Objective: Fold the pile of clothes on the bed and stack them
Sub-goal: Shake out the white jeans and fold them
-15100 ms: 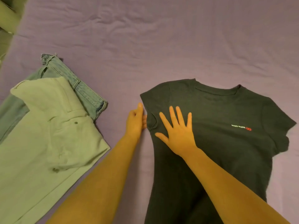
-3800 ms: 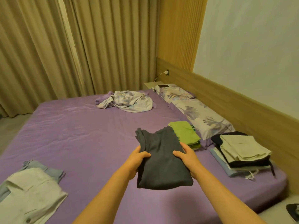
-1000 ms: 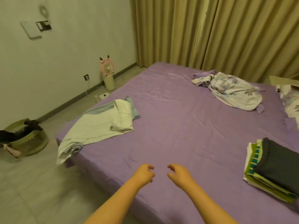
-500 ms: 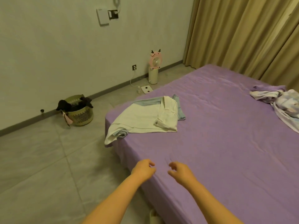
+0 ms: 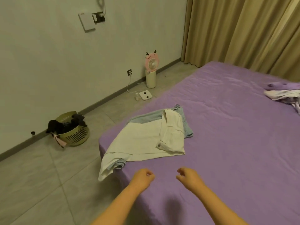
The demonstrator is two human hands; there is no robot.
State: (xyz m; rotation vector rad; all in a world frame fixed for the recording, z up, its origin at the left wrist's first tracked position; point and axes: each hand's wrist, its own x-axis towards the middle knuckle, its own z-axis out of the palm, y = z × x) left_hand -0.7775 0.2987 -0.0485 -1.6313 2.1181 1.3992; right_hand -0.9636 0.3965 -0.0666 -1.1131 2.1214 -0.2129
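A purple sheet covers the bed (image 5: 235, 127), with a pale wall, tiled floor and tan curtains (image 5: 243, 33) behind it. The view has swung away from the folded stack at the headboard side, where the dark shirt was set down a few seconds ago; that stack is now out of frame, and the corner of the bed has come to the centre instead. Both hands are empty: the left hand (image 5: 142, 177) and the right hand (image 5: 189, 177) hover side by side over the sheet, fingers loosely curled, holding nothing and touching nothing. Just beyond the left fingertips and slightly to their left lie the cream trousers (image 5: 146, 140), spread flat with one leg hanging off the edge of the bed, and the blue jeans (image 5: 186, 124) lie beneath them, showing past their far side. Far beyond the right fingertips, at the frame's edge, sits a crumpled floral bundle (image 5: 284, 93). A laundry basket (image 5: 71, 132) and a small pink fan (image 5: 151, 70) stand on the floor well to the left. The shirt looks done, so the trousers seem the next piece to fold.
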